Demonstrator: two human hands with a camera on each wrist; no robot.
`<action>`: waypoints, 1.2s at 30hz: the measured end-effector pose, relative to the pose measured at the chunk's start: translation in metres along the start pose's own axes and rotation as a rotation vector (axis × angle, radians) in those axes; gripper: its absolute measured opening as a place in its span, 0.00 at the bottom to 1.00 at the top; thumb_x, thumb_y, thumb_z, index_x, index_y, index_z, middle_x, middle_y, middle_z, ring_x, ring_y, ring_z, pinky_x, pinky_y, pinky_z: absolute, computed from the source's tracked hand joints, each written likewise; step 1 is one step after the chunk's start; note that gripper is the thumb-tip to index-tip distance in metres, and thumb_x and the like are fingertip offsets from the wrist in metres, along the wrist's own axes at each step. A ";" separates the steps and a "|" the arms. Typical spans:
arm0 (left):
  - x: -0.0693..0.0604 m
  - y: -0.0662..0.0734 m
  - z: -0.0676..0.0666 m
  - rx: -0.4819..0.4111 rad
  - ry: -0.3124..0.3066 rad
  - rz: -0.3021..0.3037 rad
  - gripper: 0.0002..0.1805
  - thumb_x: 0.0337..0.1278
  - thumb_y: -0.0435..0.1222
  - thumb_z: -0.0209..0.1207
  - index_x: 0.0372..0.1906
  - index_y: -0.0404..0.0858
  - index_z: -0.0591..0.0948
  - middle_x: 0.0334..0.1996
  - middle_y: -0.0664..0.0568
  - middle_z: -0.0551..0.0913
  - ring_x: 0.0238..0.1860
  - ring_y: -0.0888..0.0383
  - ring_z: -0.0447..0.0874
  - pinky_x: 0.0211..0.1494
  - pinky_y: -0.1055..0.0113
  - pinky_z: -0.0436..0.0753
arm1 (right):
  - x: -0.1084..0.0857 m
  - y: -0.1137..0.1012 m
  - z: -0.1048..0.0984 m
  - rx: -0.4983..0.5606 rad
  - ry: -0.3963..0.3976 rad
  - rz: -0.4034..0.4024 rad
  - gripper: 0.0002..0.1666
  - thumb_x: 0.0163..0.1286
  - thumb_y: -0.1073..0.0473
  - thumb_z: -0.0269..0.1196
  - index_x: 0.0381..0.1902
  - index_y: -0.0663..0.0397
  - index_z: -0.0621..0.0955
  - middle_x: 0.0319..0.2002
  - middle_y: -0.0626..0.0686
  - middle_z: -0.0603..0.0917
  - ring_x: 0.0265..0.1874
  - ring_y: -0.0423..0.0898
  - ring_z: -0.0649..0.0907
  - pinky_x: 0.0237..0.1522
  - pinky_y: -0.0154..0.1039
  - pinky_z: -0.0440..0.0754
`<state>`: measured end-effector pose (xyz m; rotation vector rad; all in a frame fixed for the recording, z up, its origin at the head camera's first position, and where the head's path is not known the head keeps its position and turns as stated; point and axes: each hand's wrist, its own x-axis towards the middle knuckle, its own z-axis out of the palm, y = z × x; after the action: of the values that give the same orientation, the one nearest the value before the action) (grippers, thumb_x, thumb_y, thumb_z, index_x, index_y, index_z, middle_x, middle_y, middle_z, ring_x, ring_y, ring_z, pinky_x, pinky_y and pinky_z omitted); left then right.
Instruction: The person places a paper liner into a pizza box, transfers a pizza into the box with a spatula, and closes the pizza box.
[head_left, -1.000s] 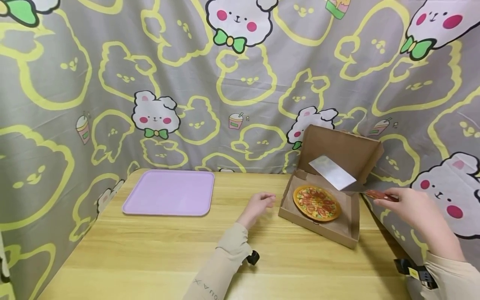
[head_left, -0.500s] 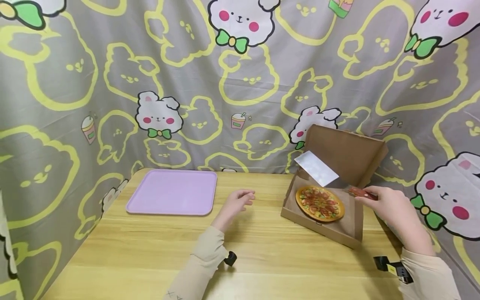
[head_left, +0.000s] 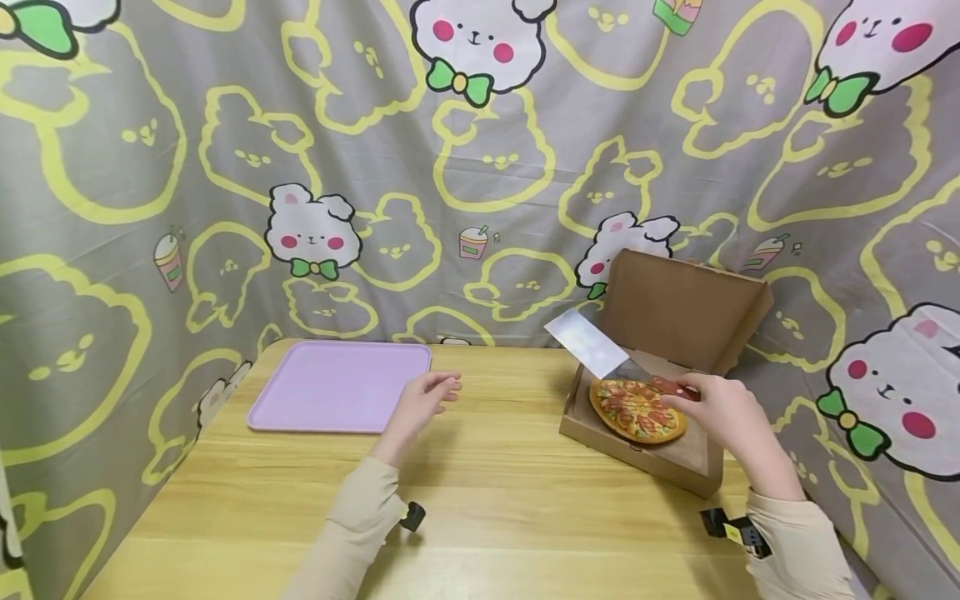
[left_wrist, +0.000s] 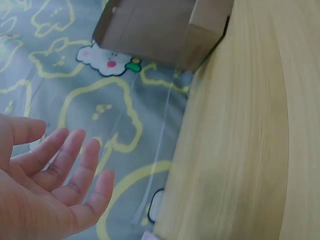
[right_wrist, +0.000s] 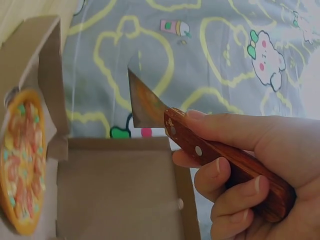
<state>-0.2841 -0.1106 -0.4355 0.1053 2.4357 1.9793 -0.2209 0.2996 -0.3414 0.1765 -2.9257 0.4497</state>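
Note:
My right hand (head_left: pixel 726 410) grips the brown wooden handle (right_wrist: pixel 222 162) of a metal spatula, its fingers curled round the wood. The spatula's broad, shiny blade (head_left: pixel 587 343) is held up over the back left corner of an open cardboard pizza box (head_left: pixel 637 457). Below it, inside the box, lies a round pizza (head_left: pixel 637 412) with red and green toppings, apart from the blade. Palm inward and fingers loosely bent, my left hand (head_left: pixel 422 406) holds nothing above the wooden table, near the right edge of a lilac tray (head_left: pixel 337 387).
The raised box lid (head_left: pixel 682 308) leans back by the patterned grey curtain (head_left: pixel 517 167), which hangs behind and at both sides. The wooden table (head_left: pixel 480 492) stretches between tray and box.
Both hands have moved left. The spatula's blade has passed from before the lid to the box's left back corner. My left hand has come closer to the tray. Pizza and box stay put.

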 end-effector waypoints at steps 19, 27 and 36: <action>-0.018 -0.028 -0.104 0.096 0.159 0.010 0.22 0.73 0.43 0.50 0.60 0.32 0.76 0.55 0.35 0.81 0.44 0.61 0.86 0.50 0.64 0.82 | 0.025 -0.050 0.048 0.060 0.006 -0.177 0.12 0.62 0.50 0.68 0.37 0.52 0.85 0.27 0.48 0.83 0.23 0.41 0.74 0.26 0.35 0.68; -0.022 -0.035 -0.149 0.116 0.227 0.001 0.27 0.73 0.48 0.49 0.63 0.31 0.73 0.58 0.33 0.79 0.40 0.76 0.81 0.44 0.79 0.80 | 0.037 -0.081 0.066 0.063 0.017 -0.239 0.10 0.63 0.51 0.68 0.31 0.50 0.84 0.21 0.46 0.79 0.20 0.40 0.72 0.23 0.35 0.67; -0.029 -0.043 -0.189 0.103 0.301 -0.044 0.30 0.72 0.50 0.48 0.66 0.32 0.71 0.41 0.69 0.84 0.41 0.76 0.81 0.45 0.77 0.81 | 0.050 -0.115 0.088 0.102 -0.035 -0.215 0.13 0.64 0.47 0.67 0.31 0.50 0.83 0.18 0.45 0.76 0.16 0.40 0.68 0.19 0.34 0.62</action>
<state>-0.2654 -0.3056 -0.4397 -0.2635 2.6903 1.9775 -0.2675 0.1585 -0.3817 0.5110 -2.8751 0.5660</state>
